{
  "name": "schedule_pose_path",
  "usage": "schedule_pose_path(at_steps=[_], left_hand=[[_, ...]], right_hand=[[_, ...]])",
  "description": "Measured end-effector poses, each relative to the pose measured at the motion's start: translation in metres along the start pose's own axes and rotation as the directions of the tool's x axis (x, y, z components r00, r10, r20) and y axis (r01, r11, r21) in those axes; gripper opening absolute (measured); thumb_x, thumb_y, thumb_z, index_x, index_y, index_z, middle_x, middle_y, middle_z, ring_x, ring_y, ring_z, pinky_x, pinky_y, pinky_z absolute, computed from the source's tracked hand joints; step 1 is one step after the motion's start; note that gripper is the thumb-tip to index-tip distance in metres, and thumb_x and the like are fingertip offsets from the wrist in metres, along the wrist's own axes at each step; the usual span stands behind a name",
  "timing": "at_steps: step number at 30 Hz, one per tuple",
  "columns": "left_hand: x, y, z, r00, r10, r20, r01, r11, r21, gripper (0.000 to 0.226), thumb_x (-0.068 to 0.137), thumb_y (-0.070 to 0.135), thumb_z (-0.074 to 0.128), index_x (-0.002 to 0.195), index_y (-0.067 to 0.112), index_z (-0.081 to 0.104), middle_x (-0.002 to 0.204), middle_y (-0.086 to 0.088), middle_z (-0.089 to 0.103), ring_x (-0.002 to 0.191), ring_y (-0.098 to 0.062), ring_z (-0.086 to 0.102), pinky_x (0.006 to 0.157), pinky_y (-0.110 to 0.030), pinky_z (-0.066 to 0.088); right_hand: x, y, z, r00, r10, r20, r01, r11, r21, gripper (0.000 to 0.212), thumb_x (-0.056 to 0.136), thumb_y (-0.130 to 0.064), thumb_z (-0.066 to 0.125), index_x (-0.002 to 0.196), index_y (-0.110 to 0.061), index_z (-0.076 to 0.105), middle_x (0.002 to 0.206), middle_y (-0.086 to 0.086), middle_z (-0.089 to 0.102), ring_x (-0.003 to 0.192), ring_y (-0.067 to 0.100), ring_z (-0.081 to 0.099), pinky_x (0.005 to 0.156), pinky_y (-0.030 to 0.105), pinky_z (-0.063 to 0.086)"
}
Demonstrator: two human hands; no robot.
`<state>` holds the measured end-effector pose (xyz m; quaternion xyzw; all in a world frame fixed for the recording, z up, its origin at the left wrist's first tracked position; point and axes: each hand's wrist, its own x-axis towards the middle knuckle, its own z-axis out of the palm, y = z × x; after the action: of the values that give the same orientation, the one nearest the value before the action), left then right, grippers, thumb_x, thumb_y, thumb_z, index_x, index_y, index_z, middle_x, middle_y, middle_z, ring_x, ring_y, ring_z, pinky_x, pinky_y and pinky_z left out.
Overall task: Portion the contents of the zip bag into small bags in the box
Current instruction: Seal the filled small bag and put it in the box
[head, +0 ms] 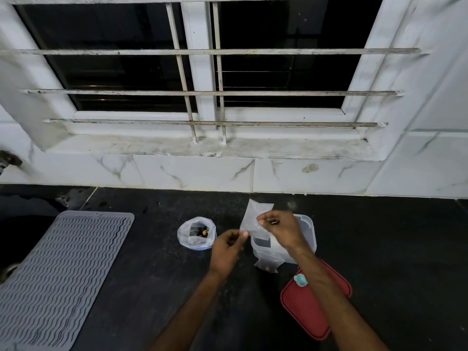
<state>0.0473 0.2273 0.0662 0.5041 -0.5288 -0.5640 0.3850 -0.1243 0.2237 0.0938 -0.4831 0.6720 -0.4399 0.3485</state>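
Note:
A small clear plastic bag (254, 216) is held up over the dark counter between both hands. My left hand (229, 245) pinches its lower left edge and my right hand (279, 228) pinches its right side. Left of my hands the zip bag (196, 233) stands open, with dark and yellow pieces inside. A clear plastic box (307, 233) sits under my right hand and holds more small bags. Another small bag (268, 264) lies against the box's front.
The box's red lid (312, 306) lies on the counter under my right forearm. A grey ribbed mat (60, 269) covers the counter's left part. White tiles and a barred window (202, 72) rise behind the counter.

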Motion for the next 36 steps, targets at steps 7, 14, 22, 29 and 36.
schedule_pose_path(at_steps=[7, 14, 22, 29, 36], left_hand=[[0.005, 0.003, -0.012, 0.997, 0.04, -0.071, -0.036, 0.998, 0.057, 0.021, 0.091, 0.019, 0.066, 0.072, 0.012, 0.064, 0.058, 0.009, 0.061, 0.052, 0.002, 0.054, 0.051, -0.011, 0.04], [0.008, 0.0, -0.023, 0.997, 0.06, -0.044, -0.05, 0.977, 0.206, 0.018, 0.092, 0.023, 0.064, 0.084, 0.008, 0.07, 0.077, -0.005, 0.072, 0.077, -0.02, 0.068, 0.07, -0.036, 0.053], [0.003, -0.005, -0.042, 0.996, 0.057, 0.074, -0.091, 0.758, 0.646, 0.021, 0.091, 0.046, 0.059, 0.084, 0.027, 0.063, 0.077, 0.008, 0.066, 0.07, -0.002, 0.06, 0.06, -0.025, 0.046], [0.008, 0.009, -0.04, 0.992, 0.113, 0.057, -0.114, 0.594, 0.796, 0.024, 0.096, 0.035, 0.051, 0.077, 0.021, 0.055, 0.075, 0.009, 0.055, 0.07, -0.009, 0.055, 0.059, -0.028, 0.038], [0.014, 0.012, -0.041, 0.953, 0.21, 0.219, -0.294, 0.464, 0.836, 0.024, 0.094, 0.032, 0.051, 0.075, 0.018, 0.057, 0.091, 0.001, 0.057, 0.077, -0.016, 0.06, 0.06, -0.03, 0.04]], right_hand=[[-0.018, 0.0, 0.02, 0.997, -0.065, -0.045, 0.047, 0.943, -0.33, 0.015, 0.086, -0.019, 0.071, 0.101, -0.023, 0.071, 0.108, -0.006, 0.068, 0.101, 0.011, 0.062, 0.086, 0.025, 0.052], [-0.036, -0.019, 0.04, 0.987, -0.086, 0.138, 0.136, 0.904, -0.405, 0.025, 0.087, -0.046, 0.065, 0.102, -0.026, 0.07, 0.101, -0.008, 0.069, 0.089, 0.004, 0.061, 0.083, 0.022, 0.051], [-0.027, -0.031, 0.032, 0.992, -0.057, 0.11, 0.113, 0.777, -0.619, 0.013, 0.092, -0.029, 0.063, 0.1, -0.022, 0.069, 0.098, -0.002, 0.071, 0.085, 0.009, 0.063, 0.072, 0.018, 0.047], [-0.03, -0.041, 0.043, 0.905, -0.161, 0.394, 0.415, 0.54, -0.732, 0.025, 0.09, -0.022, 0.064, 0.113, -0.024, 0.058, 0.127, 0.001, 0.053, 0.116, 0.019, 0.051, 0.089, 0.028, 0.046], [-0.03, -0.042, 0.041, 0.961, 0.062, 0.268, 0.235, 0.326, -0.916, 0.042, 0.089, -0.032, 0.064, 0.129, -0.026, 0.057, 0.133, 0.008, 0.054, 0.121, 0.027, 0.049, 0.1, 0.045, 0.04]])
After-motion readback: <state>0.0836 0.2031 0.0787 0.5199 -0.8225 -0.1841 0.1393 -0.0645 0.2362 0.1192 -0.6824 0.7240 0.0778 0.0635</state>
